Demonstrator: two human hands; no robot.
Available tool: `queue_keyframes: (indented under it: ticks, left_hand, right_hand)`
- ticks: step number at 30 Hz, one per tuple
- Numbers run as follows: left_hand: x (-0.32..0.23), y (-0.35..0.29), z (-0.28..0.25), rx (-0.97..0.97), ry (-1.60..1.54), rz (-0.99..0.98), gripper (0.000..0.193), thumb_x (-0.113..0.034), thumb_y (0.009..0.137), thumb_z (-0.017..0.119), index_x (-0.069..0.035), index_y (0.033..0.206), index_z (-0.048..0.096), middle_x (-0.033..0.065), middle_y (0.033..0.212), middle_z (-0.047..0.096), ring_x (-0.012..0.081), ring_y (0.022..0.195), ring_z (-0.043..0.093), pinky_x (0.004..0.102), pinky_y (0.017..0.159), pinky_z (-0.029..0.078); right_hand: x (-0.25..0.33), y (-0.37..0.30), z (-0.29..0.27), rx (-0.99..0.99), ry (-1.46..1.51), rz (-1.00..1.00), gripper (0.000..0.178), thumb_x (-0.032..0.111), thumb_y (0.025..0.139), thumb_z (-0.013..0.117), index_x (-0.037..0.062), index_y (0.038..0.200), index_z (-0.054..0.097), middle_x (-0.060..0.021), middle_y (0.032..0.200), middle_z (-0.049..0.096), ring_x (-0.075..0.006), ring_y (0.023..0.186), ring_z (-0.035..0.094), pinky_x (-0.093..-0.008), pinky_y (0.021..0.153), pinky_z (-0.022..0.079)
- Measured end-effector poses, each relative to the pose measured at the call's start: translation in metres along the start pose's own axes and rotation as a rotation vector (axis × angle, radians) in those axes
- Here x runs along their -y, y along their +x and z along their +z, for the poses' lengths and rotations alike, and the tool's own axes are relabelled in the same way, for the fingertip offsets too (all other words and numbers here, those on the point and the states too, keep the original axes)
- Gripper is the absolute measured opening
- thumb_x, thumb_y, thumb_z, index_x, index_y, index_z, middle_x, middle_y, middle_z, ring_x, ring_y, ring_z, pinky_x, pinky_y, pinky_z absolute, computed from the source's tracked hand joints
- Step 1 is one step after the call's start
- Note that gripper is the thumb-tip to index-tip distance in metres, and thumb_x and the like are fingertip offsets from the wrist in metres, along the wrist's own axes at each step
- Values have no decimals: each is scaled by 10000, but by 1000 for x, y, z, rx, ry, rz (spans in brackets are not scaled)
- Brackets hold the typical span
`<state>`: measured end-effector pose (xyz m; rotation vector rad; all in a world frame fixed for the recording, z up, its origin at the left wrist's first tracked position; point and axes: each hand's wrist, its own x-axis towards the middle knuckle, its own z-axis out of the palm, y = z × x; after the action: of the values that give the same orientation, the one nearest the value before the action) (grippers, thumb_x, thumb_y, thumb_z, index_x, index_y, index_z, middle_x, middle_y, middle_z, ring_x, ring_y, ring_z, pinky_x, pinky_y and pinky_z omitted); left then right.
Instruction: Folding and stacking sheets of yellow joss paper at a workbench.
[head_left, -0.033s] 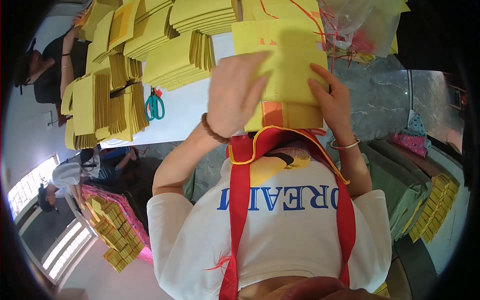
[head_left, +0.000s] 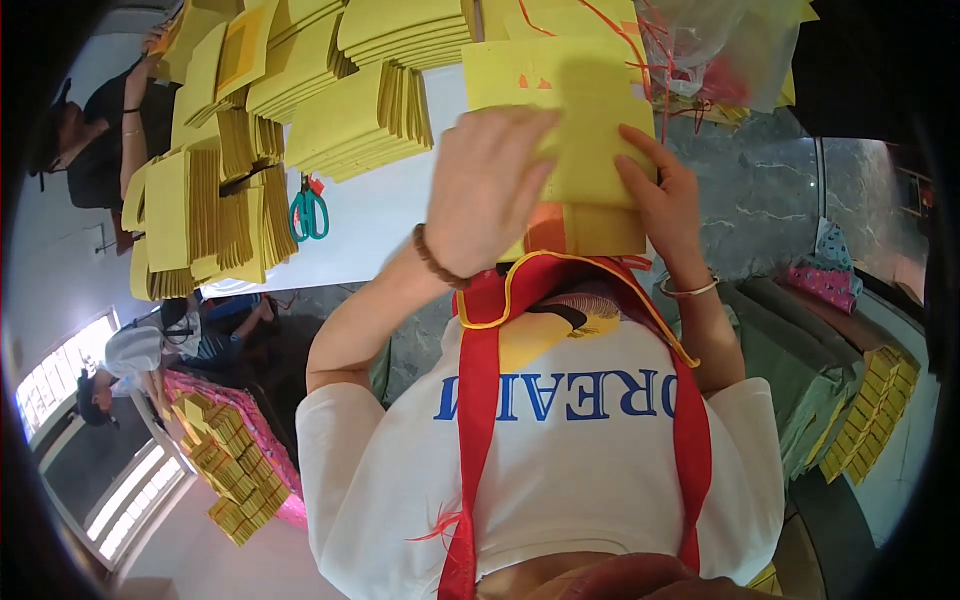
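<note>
A stack of yellow paper sheets with an orange patch at its near end lies on the white table in front of me. My left hand, with a bead bracelet on the wrist, lies flat on the stack's left side with the fingers together. My right hand, with a thin bangle on the wrist, holds the stack's right edge, fingers on top. A white shirt with red straps fills the lower middle of the view.
Several fanned piles of yellow paper cover the table's left and far side, with teal-handled scissors beside them. A person in black sits far left. More yellow bundles lie lower left and at right. A plastic bag sits top right.
</note>
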<state>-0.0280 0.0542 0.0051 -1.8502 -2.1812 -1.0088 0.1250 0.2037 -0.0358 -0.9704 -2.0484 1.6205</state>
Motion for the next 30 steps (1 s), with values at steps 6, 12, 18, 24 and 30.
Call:
queue_keyframes:
  ticks: [6,12,18,24,30]
  left_hand:
    - [-9,10,44,168,10,-16,535,-244,792,642,-37,1251,460,175,1255,437,338,1143,413,415,919,350]
    - [-3,3,53,268,191,6,591,-349,807,601,-64,1294,424,163,1306,392,322,1167,382,420,936,318]
    - [-1,3,55,251,249,39,599,-357,780,626,-69,1271,440,168,1267,430,337,1160,390,438,930,332]
    - [2,2,54,214,216,34,590,-330,747,649,-92,1254,462,165,1279,419,354,1165,381,447,931,329]
    - [7,-5,36,220,-64,221,548,-317,751,652,-95,1230,506,159,1267,435,337,1158,398,442,942,323]
  right_hand:
    - [-7,1,1,-38,-17,-110,361,142,814,620,14,1150,591,-158,1029,653,-136,881,616,-266,779,474]
    - [3,-3,-3,42,-66,-16,317,167,795,647,51,1090,630,-141,1085,628,-175,975,606,-286,811,465]
    - [1,-25,-9,-1,-805,-714,455,269,775,651,117,1196,568,-74,1374,417,-261,1264,389,-500,1034,232]
    - [-23,-37,-8,208,-785,-586,619,391,851,531,73,1359,376,-76,1428,342,-282,1343,264,-525,1075,125]
    - [-20,-41,-10,244,-855,-529,673,470,880,427,72,1405,290,-79,1478,240,-281,1379,166,-530,1083,77]
